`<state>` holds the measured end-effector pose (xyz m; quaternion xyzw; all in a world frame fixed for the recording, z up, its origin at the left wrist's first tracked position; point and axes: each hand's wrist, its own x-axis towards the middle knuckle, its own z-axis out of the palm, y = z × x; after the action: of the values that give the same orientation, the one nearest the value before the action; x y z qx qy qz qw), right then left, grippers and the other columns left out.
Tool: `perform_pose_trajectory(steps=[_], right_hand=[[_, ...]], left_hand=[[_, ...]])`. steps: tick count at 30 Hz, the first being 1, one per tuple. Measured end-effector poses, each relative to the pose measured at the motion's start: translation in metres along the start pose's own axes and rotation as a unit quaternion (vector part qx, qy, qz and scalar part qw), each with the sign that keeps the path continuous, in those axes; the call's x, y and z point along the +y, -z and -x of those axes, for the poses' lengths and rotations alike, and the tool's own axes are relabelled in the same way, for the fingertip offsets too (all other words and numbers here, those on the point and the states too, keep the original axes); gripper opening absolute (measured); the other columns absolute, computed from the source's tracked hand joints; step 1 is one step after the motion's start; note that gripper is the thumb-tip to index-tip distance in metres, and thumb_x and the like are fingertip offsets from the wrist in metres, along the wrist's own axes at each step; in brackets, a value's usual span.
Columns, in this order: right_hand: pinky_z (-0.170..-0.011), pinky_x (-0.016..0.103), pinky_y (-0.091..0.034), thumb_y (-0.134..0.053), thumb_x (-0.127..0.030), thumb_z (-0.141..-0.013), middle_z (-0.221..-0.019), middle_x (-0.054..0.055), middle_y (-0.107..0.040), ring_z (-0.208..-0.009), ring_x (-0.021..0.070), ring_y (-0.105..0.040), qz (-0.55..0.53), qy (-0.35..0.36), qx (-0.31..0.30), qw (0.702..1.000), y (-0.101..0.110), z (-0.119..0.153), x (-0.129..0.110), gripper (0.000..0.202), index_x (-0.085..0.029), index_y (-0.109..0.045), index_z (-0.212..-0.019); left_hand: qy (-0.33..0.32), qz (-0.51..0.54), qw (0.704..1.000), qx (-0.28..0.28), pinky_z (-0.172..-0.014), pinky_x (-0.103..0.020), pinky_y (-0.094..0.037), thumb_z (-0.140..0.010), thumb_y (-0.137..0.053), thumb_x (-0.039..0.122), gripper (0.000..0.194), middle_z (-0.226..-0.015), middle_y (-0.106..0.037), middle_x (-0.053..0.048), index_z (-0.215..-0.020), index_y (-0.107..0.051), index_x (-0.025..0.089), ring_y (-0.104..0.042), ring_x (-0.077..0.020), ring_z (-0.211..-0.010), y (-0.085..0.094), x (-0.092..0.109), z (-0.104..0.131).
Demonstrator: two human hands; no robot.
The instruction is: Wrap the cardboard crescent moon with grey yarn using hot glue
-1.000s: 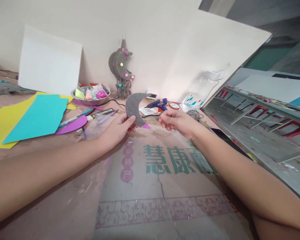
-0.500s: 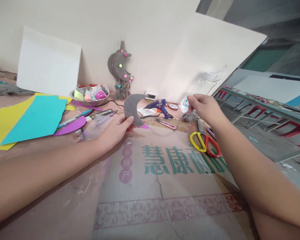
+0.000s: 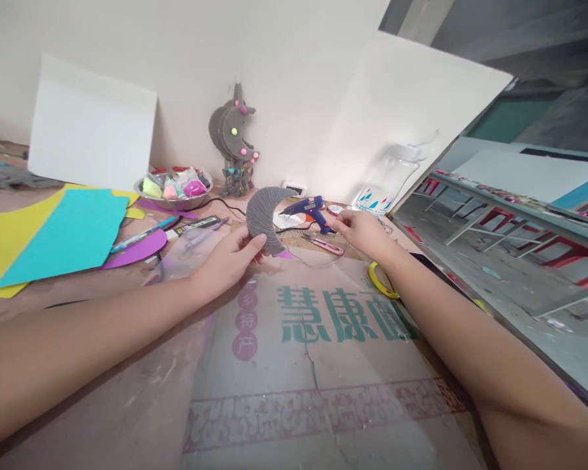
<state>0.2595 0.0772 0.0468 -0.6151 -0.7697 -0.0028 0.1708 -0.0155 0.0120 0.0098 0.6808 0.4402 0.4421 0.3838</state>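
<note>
A crescent wrapped in grey yarn [image 3: 264, 219] is pinched by its lower part in my left hand [image 3: 235, 256]. A bit of purple shows at its bottom tip. From that tip a thin grey strand [image 3: 318, 266] sags to the right, toward my right hand [image 3: 362, 232]. The fingers of my right hand are closed together beside the blue glue gun [image 3: 310, 207]; what they pinch is too small to make out. Below them lies a pink-handled cutter [image 3: 323, 245]. My right forearm covers most of the scissors, leaving one yellow handle [image 3: 383, 281] in view.
A finished-looking grey moon ornament [image 3: 234, 134] leans at the wall. Left of it are a metal bowl of clay packs [image 3: 174, 201], a turquoise sheet [image 3: 66, 235], a yellow sheet [image 3: 10, 228] and a white board [image 3: 93, 124]. A clear bottle [image 3: 387, 179] stands behind my right hand.
My right hand has moved left and down, from above the yarn bundle to beside the glue gun. The forearm now hides the red scissor handle. My left hand keeps hold of the crescent.
</note>
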Motion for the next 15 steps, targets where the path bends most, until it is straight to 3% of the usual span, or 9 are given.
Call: perform_pose_trajectory(steps=[2,4,8,10,13,15], right_hand=[[-0.056,0.028,-0.033,-0.040,-0.056,-0.085,-0.059,0.003,-0.056,-0.056,0.0143,-0.048,-0.034,0.037,-0.079,0.996,0.003,0.003,-0.007,0.049,-0.016,-0.065,-0.073],[-0.059,0.026,-0.035,-0.041,-0.058,-0.084,-0.069,0.003,-0.060,-0.061,0.0144,-0.050,-0.082,0.094,-0.156,0.980,0.005,0.009,-0.018,0.049,-0.016,-0.067,-0.088],[-0.060,0.025,-0.034,-0.055,-0.055,-0.077,-0.082,0.002,-0.061,-0.068,0.0149,-0.052,-0.087,0.158,-0.201,0.963,0.003,0.023,-0.045,0.055,-0.022,-0.057,-0.120],[-0.057,0.024,-0.032,-0.058,-0.050,-0.077,-0.076,0.001,-0.060,-0.063,0.0136,-0.050,-0.078,0.160,-0.204,0.963,-0.004,0.030,-0.057,0.048,-0.023,-0.058,-0.117],[-0.056,0.024,-0.031,-0.054,-0.038,-0.081,-0.070,0.000,-0.059,-0.060,0.0120,-0.049,-0.088,0.146,-0.201,0.965,-0.017,0.033,-0.064,0.023,-0.019,-0.063,-0.091],[-0.056,0.024,-0.032,-0.052,-0.035,-0.082,-0.067,-0.001,-0.058,-0.060,0.0117,-0.049,-0.101,0.140,-0.210,0.962,-0.019,0.032,-0.062,0.019,-0.018,-0.060,-0.079]], left_hand=[[-0.004,0.005,1.000,-0.002,-0.065,-0.026,-0.043,-0.088,-0.042,0.037,0.023,-0.073,-0.057,0.000,-0.079,-0.053,0.019,-0.055,-0.0144,-0.069,0.000,-0.002,0.000],[-0.015,0.008,1.000,-0.005,-0.065,-0.026,-0.044,-0.088,-0.041,0.038,0.024,-0.073,-0.057,0.000,-0.080,-0.053,0.019,-0.055,-0.0144,-0.068,0.000,-0.003,0.000],[-0.016,0.019,1.000,-0.006,-0.065,-0.027,-0.045,-0.087,-0.042,0.039,0.024,-0.073,-0.057,0.000,-0.082,-0.053,0.018,-0.056,-0.0144,-0.069,0.000,-0.005,0.000],[-0.006,0.021,1.000,-0.005,-0.065,-0.027,-0.045,-0.087,-0.042,0.039,0.025,-0.073,-0.057,0.000,-0.083,-0.053,0.018,-0.057,-0.0145,-0.069,0.000,-0.005,0.000],[-0.001,0.031,1.000,-0.006,-0.065,-0.027,-0.045,-0.087,-0.042,0.039,0.025,-0.072,-0.057,0.000,-0.082,-0.054,0.018,-0.057,-0.0143,-0.068,0.000,-0.005,-0.001],[0.004,0.038,0.999,-0.005,-0.065,-0.027,-0.046,-0.087,-0.043,0.039,0.024,-0.073,-0.058,0.000,-0.082,-0.053,0.018,-0.057,-0.0143,-0.068,0.000,-0.004,-0.001]])
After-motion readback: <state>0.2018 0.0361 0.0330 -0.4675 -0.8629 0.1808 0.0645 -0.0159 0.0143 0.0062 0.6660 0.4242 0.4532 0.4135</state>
